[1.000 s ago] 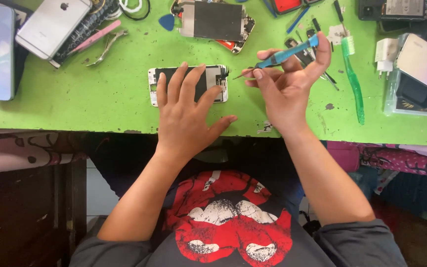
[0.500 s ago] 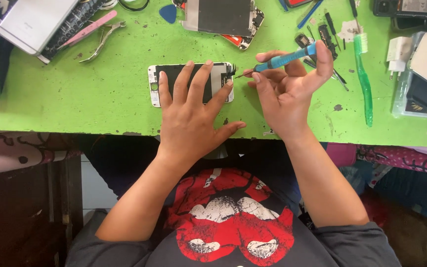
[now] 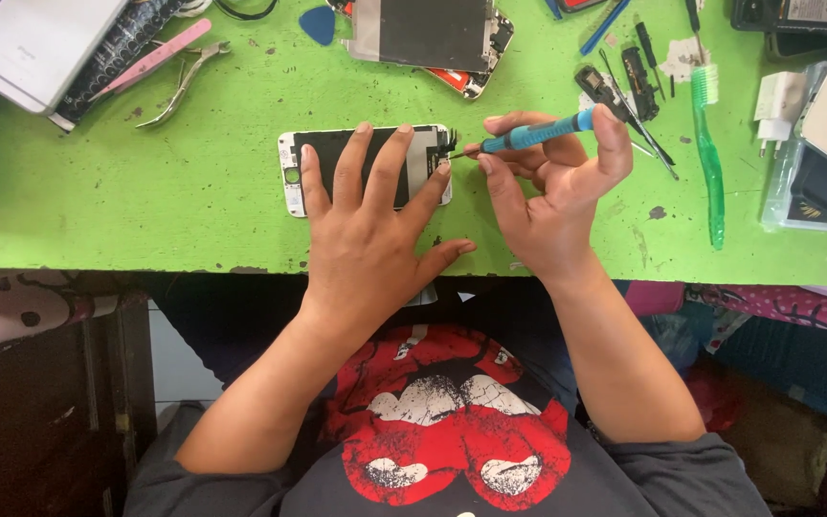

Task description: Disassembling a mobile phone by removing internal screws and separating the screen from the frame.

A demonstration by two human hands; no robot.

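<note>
Pressing flat with fingers spread, the left hand [image 3: 370, 235] pins a white-framed phone screen assembly [image 3: 366, 168] to the green worktop [image 3: 193, 206], near the middle of its front edge. The right hand [image 3: 552, 191] is closed around a blue screwdriver [image 3: 528, 137], whose tip touches the assembly's right end. A green toothbrush [image 3: 710, 158] lies toward the right edge.
</note>
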